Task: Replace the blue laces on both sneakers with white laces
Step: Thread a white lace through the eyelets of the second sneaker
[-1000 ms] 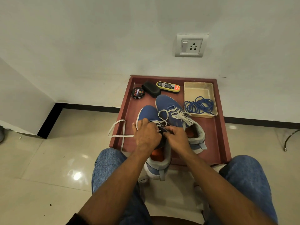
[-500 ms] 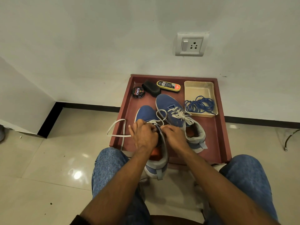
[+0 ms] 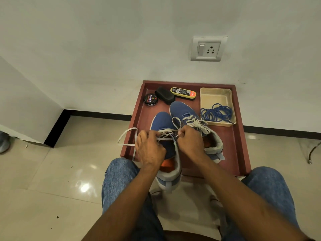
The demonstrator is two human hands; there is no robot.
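Observation:
Two blue sneakers stand on a dark red tray [image 3: 238, 148]. The right sneaker [image 3: 184, 113] carries a tied white lace. The left sneaker [image 3: 162, 122] is partly threaded with a white lace [image 3: 126, 136] whose loose end loops over the tray's left edge. My left hand [image 3: 150, 146] grips the left side of that sneaker's lacing. My right hand [image 3: 190, 139] pinches the lace's tip at an eyelet on the sneaker's right side. The blue laces [image 3: 216, 114] lie coiled in a beige box [image 3: 215, 94].
At the tray's back lie a round polish tin [image 3: 150, 99], a black sponge [image 3: 164, 95] and a yellow polish applicator [image 3: 183, 92]. The tray sits against a white wall with a socket [image 3: 207, 49]. My knees in jeans flank the sneaker's heel over a tiled floor.
Both hands have shifted slightly up along the left sneaker's lacing. The right hand now pinches the lace tip near the top eyelets; the loose lace loop stays left.

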